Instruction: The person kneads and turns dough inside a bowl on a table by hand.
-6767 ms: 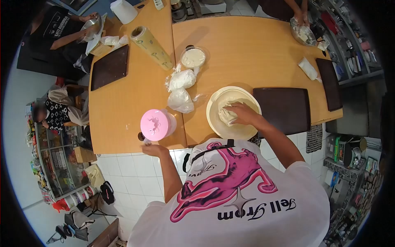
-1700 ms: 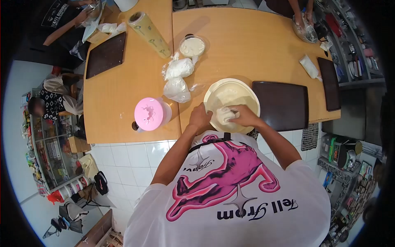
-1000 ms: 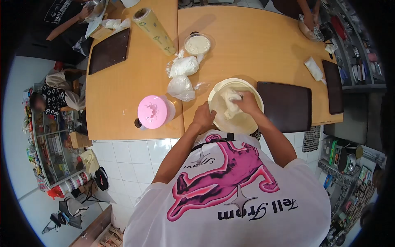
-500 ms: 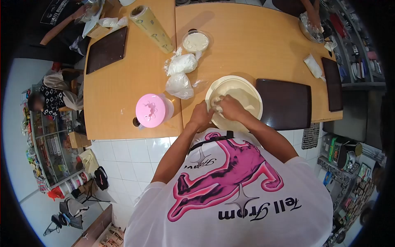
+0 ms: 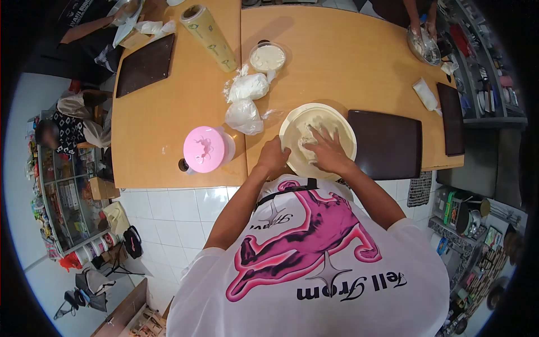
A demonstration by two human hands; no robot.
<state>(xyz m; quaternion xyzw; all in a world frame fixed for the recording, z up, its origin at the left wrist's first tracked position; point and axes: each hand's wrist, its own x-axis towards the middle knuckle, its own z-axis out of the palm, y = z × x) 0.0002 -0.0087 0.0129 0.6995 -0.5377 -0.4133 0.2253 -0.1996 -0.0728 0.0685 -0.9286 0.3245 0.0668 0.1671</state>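
Note:
A cream-coloured bowl (image 5: 351,124) stands near the table's front edge with pale dough (image 5: 306,147) and loose flour inside. My left hand (image 5: 273,156) is closed on the left rim of the bowl, thumb at the inner side. Inside the bowl, my right hand (image 5: 327,150) has its fingers spread over the dough, touching it, and some white dough or flour clings to the fingertips. Two plastic bags of white powder, an upper bag (image 5: 249,88) and a lower bag (image 5: 243,117), lie left of the bowl. Behind them is a tub of flour (image 5: 267,58).
A dark tray (image 5: 385,145) lies right of the bowl. A pink-lidded container (image 5: 204,149) and a roll of cling film (image 5: 209,39) stand to the left. At the far right, another person's hands work in a metal bowl (image 5: 422,49). More dark trays lie at the table's sides.
My right hand has opened from a bent grip near the bowl's left side and moved slightly right, fingers now spread over the dough. My left hand stays at the rim.

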